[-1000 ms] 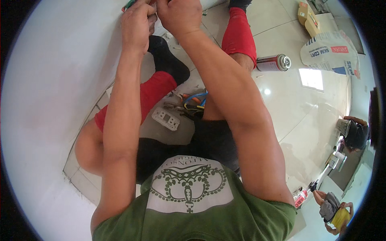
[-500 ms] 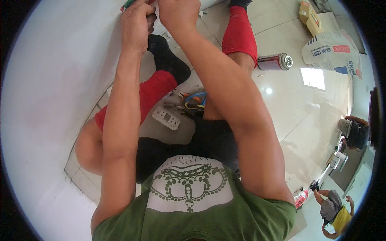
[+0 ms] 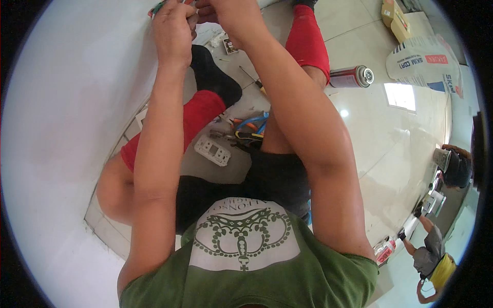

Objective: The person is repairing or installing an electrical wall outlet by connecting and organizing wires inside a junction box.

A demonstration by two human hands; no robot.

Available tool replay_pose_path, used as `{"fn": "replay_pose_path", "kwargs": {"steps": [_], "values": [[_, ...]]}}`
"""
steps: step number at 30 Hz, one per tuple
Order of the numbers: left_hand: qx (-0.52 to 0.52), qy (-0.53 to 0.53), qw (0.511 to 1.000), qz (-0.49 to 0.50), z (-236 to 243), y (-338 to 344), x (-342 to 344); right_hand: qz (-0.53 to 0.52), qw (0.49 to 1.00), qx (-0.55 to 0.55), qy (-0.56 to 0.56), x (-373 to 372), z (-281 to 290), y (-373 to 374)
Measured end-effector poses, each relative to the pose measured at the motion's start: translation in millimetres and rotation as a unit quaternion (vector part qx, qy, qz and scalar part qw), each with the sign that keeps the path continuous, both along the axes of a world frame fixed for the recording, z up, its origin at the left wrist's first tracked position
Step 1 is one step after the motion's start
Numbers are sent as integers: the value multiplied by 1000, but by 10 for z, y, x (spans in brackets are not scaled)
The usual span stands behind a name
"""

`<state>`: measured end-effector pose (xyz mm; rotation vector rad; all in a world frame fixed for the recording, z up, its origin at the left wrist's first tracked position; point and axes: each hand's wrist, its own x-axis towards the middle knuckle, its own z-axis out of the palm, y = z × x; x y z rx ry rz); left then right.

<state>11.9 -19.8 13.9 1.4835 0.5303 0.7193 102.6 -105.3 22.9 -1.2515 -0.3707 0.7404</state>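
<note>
At the top edge, beside the white wall, my left hand (image 3: 173,32) is closed with its fingers curled; a bit of green and red shows at its fingertips, cut off by the picture's edge. My right hand (image 3: 237,19) meets it from the right, fingers bent and pinched toward the same spot; what they grip is hidden. Below the hands lies a small metal-and-white fitting (image 3: 229,46) on the floor, near a screwdriver (image 3: 252,79) partly covered by my right forearm. A white socket plate (image 3: 212,150) rests between my legs.
Beyond the socket plate lie a blue cable (image 3: 251,123) and a yellow-and-black tool (image 3: 249,136). A spray-type can (image 3: 352,77) lies right of my leg, near a white sack (image 3: 423,64) and a yellow box (image 3: 395,21). Two people (image 3: 456,167) (image 3: 434,256) are at the far right.
My right hand and forearm have shifted right, uncovering the screwdriver and the small fitting. My left hand stays nearly in place. The person in yellow at the far right has changed posture.
</note>
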Motion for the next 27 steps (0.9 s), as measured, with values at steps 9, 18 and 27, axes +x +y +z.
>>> {"fn": "replay_pose_path", "kwargs": {"steps": [9, 18, 27], "values": [[-13, 46, 999, -1, -36, 14, -130, -8, 995, 69, 77, 161, -47, -181], [-46, 58, 997, -27, -311, -210, -203, 51, 901, -177, -393, -157, 501, -1079], [-329, 31, 917, -223, -245, -996, -2, -156, 979, -48, -121, -192, 173, -1804]]}}
